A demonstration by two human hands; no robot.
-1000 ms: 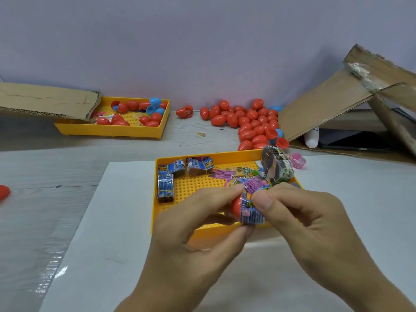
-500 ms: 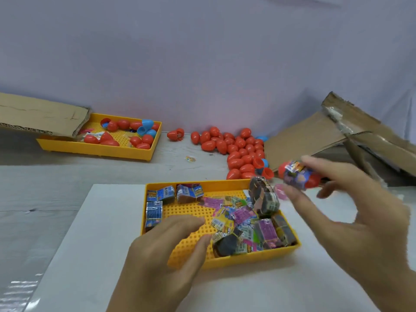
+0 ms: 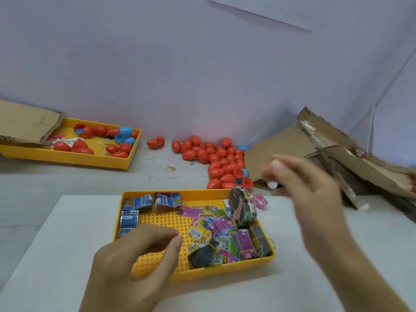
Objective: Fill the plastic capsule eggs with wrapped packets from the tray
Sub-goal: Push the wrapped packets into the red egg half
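head view: looks down on the near tray [image 3: 225, 274], yellow, lying on a white sheet [image 3: 58, 244]; every place below is given from this tray
packets: a loose heap of wrapped packets [image 3: 221, 230] fills the right half of the near tray, a few blue ones [image 3: 137, 202] line its far left corner, a banded bundle [image 3: 243, 207] stands at its far right corner; much of the pegged floor is bare
left hand: left hand [image 3: 135, 257] hangs over the near left part of the tray, fingers loosely bent and apart, thumb near the forefinger, nothing pinched that i can see
right hand: right hand [image 3: 308, 188] is raised to the right of the tray, beyond its far right corner, blurred; fingers spread, nothing visible in them, though blur hides the fingertips
egg pile: a heap of closed red eggs [image 3: 213, 158] lies just behind the tray against the wall, with a few open red and blue halves [image 3: 243, 176] at its near edge; whether the closed ones are filled cannot be told
far tray: a second yellow tray [image 3: 67, 157] sits well behind and to the left, holding more red eggs and blue halves
cardboard: torn cardboard [image 3: 326, 154] leans behind and to the right
progress, my reading: neither hand holds an egg or packet, so this falls between 2 fills; many packets remain, so the job looks far from over
next, my reading: take 1 packet and 1 open egg
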